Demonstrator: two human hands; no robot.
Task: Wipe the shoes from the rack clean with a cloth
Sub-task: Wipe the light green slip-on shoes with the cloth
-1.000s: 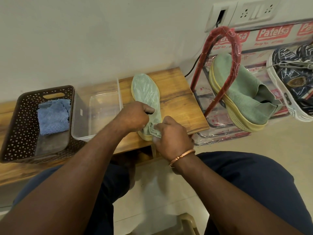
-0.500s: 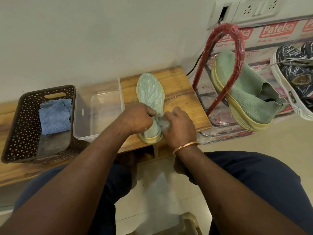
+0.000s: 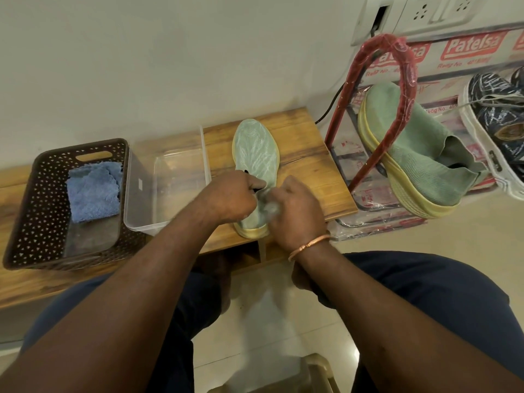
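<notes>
A pale green knit shoe [image 3: 256, 154] with a yellowish sole lies on the wooden bench [image 3: 306, 154], toe pointing at the wall. My left hand [image 3: 229, 194] grips the shoe at its collar. My right hand [image 3: 297, 211] is curled round a small pale grey cloth [image 3: 269, 207], blurred, held against the heel end of the shoe. The matching green shoe [image 3: 419, 154] leans on the red-framed rack [image 3: 408, 72] at the right, beside a dark patterned shoe [image 3: 499, 114].
A brown perforated basket [image 3: 37, 194] at the left of the bench holds a folded blue cloth [image 3: 93, 191]. A clear plastic tub [image 3: 133, 194] stands between the basket and the shoe. A black cable runs from the wall socket [image 3: 425, 12] behind the rack.
The shoe has turned straighter, toe toward the wall. My right hand has moved from pinching the collar to the heel side, where the pale cloth now shows.
</notes>
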